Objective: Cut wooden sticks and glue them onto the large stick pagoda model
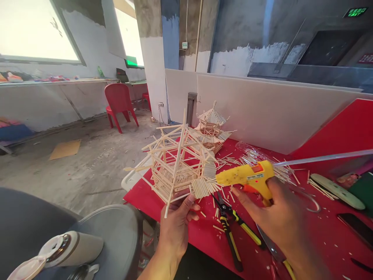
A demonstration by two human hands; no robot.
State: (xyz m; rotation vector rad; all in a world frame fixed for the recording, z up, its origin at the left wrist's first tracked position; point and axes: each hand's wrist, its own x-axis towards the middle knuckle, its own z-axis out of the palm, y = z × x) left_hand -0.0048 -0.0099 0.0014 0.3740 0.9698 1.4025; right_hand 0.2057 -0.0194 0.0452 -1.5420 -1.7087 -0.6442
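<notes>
My left hand point(176, 222) is closed on the near lower edge of a wooden stick model point(163, 171), an open pavilion-like frame with slatted panels. A long stick slants up the front of the frame, above my thumb. In my right hand point(276, 212) is a yellow hot glue gun point(241, 175), a clear glue stick point(323, 157) running out of its back. The nozzle points left and lies close to the slatted panel point(202, 188) at the model's right side; I cannot tell whether they touch. Pliers point(227, 219) with black and yellow handles lie between my hands.
Behind the model stands a second stick pavilion point(213, 120) with a pointed roof. Loose sticks point(256, 157) litter the red tabletop point(215, 249). At the right are a phone point(356, 225) and a pale oval object point(336, 190). A white bottle point(72, 249) rests on a grey stool point(116, 233) at left.
</notes>
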